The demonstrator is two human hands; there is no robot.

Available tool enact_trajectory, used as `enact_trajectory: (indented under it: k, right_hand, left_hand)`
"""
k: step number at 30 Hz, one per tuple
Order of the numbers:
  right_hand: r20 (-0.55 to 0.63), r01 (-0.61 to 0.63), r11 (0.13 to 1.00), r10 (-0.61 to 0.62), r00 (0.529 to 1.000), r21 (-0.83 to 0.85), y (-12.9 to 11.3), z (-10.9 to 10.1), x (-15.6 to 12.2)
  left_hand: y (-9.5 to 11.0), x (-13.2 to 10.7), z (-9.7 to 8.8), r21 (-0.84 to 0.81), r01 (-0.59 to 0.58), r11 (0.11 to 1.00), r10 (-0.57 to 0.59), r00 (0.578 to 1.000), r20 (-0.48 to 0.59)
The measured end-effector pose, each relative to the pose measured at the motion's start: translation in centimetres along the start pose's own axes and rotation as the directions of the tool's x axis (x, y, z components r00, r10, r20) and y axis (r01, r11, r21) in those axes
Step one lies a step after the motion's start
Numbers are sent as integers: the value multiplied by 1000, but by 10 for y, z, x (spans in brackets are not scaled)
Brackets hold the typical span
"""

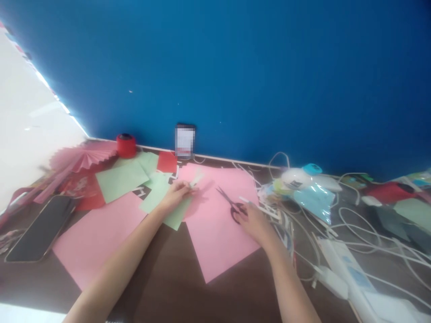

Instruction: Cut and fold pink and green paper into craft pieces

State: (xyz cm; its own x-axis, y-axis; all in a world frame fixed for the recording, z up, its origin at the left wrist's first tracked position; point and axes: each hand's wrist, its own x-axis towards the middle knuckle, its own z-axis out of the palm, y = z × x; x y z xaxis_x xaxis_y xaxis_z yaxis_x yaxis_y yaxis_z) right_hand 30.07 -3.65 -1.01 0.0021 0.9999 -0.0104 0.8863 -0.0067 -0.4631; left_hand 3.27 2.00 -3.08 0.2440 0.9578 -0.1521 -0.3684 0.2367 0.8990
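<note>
My left hand (178, 194) is closed, its fingers pinching a small pale green paper piece (197, 177) above the pink sheets. To the right, my right hand (252, 219) is closed around the dark handles of a pair of scissors (226, 196). The scissors' blades point up and left, toward the paper piece but apart from it. Beneath both hands lies a large pink sheet (215, 242). Light green sheets (155, 194) lie under and beside my left wrist. The paper piece is blurred, so its exact shape cannot be made out.
On the left are another pink sheet (101, 237), a dark phone (42, 229), a folded pink paper fan (84, 154) and a red roll (126, 146). A small device (185, 141) leans on the blue wall. White cables, plastic packets (314, 197) and a power strip (350, 264) crowd the right.
</note>
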Motion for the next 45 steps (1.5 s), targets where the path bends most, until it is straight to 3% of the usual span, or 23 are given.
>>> enact_trajectory:
  k: [2,5,7,9,11,13,15,18,24,32,45]
  right_hand:
    - [23,1,997,1,1000,-79,2,2,2]
    - [-8,-66,992,65,998,-112,3,3,5]
    - [-56,-106,994,106,993,0,-1,5,6]
    - [-58,-119,967,135,989,225,-9,9,5]
    - [38,-137,856,136,990,498,-22,14,3]
    - [184,-182,685,72,980,706,-38,21,2]
    - [249,-216,555,16,968,804,-54,29,1]
    - [325,-266,471,-46,945,841,-73,41,1]
    - [325,-248,461,-95,941,852,-85,58,-3]
    - [258,-173,417,-157,953,893,-73,70,-6]
    - [308,-245,406,-97,946,881,-74,70,-7]
  left_hand:
    - [-2,0,0,11,-7,1000,7,1000,1]
    - [-3,0,-1,164,-38,986,49,997,-67]
    - [-4,-1,-1,273,-50,961,84,990,-114]
    - [-3,-2,0,320,-61,945,110,984,-137]
    - [-2,-4,1,336,-66,940,122,982,-147]
    - [-2,-6,3,343,-54,938,107,984,-139]
    - [-2,-7,3,341,-61,938,109,987,-122]
    - [-6,-7,3,345,-145,927,193,975,-107]
    - [-13,-8,9,405,-257,877,295,955,-34]
    - [-17,-15,17,417,-320,851,314,946,84]
    - [-20,-20,23,469,-368,803,357,927,115]
